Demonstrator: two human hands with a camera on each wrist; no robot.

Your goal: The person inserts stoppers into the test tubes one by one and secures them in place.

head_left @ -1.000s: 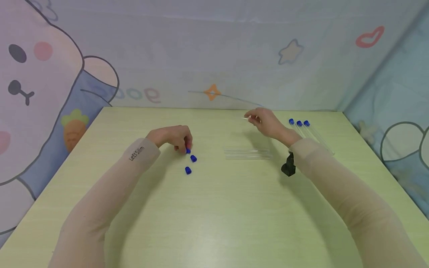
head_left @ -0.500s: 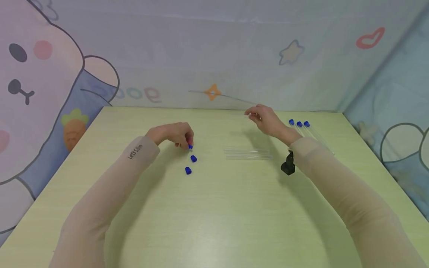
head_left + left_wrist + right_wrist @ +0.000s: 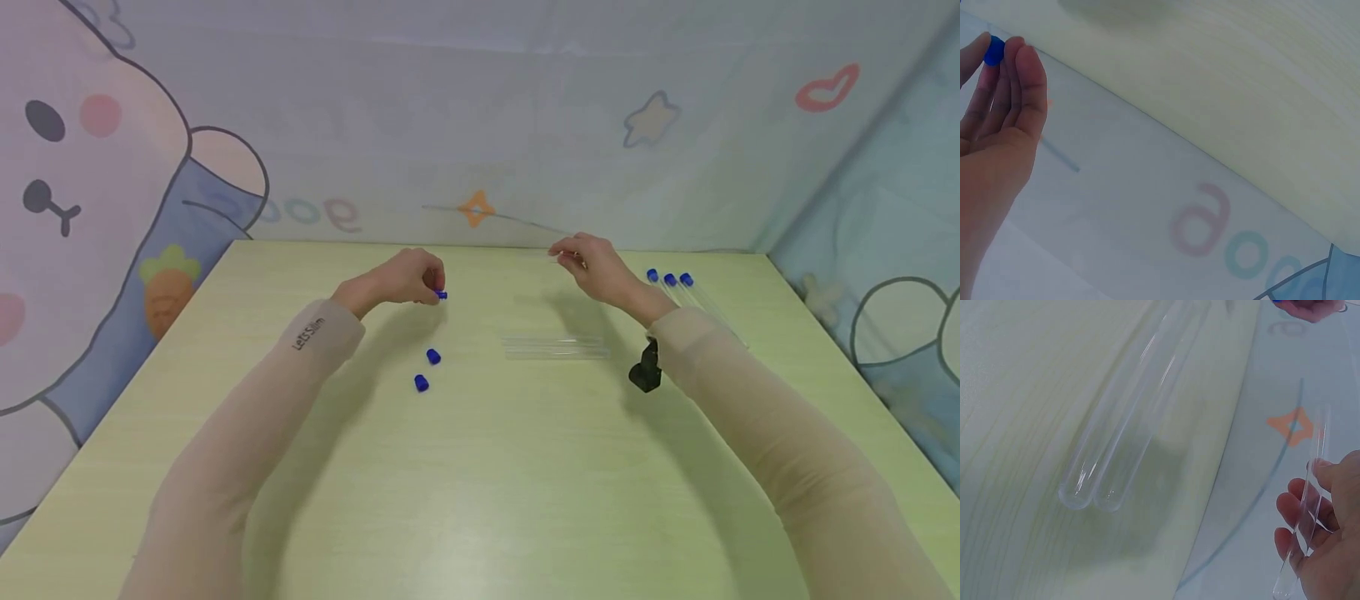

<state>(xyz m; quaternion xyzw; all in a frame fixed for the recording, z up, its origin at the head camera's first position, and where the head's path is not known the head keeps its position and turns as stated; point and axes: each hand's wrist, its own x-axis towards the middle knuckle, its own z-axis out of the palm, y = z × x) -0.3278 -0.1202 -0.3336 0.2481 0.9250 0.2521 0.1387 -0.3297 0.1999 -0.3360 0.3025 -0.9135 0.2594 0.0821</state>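
Observation:
Between thumb and fingertips my left hand (image 3: 405, 277) pinches a small blue cap (image 3: 994, 51), held above the table's far part. My right hand (image 3: 1329, 531) holds a clear test tube (image 3: 1311, 506) slanted across its curled fingers, its rounded end toward the wrist and the other end pointing toward the left hand. Two more clear test tubes (image 3: 555, 347) lie side by side on the table in front of the right hand. Two loose blue caps (image 3: 433, 357) rest on the table nearer to me than the left hand.
Several test tubes with blue caps (image 3: 670, 280) lie at the back right, partly behind the right forearm. A black wrist-camera mount (image 3: 646, 371) hangs under the right wrist. A printed cloth (image 3: 480, 108) stands along the table's back edge.
The left hand has lifted a blue cap from the table and moved it back and slightly right. The right hand has barely shifted, still holding its tube.

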